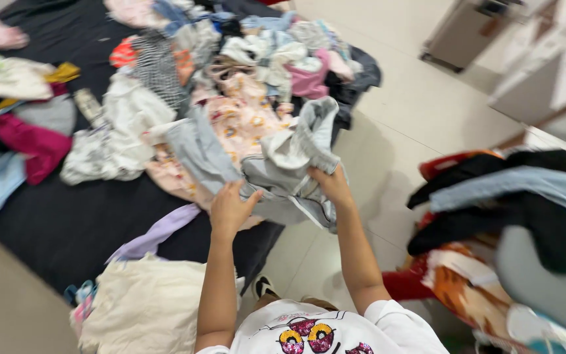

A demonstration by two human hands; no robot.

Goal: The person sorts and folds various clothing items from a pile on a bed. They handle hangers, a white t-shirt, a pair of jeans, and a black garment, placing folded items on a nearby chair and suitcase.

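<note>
Over dark table, hands (230, 208) (330, 185) clutching grey garment (289, 164)

No packages, labels, signs or screens can be made out anywhere in this blurred overhead view. The pale, box-like shapes at the upper right are too smeared to tell what they are.

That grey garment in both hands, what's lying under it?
Under the grey garment held by the left hand and right hand lies a pink patterned cloth on the black cover. Anything directly beneath is hidden.
</note>
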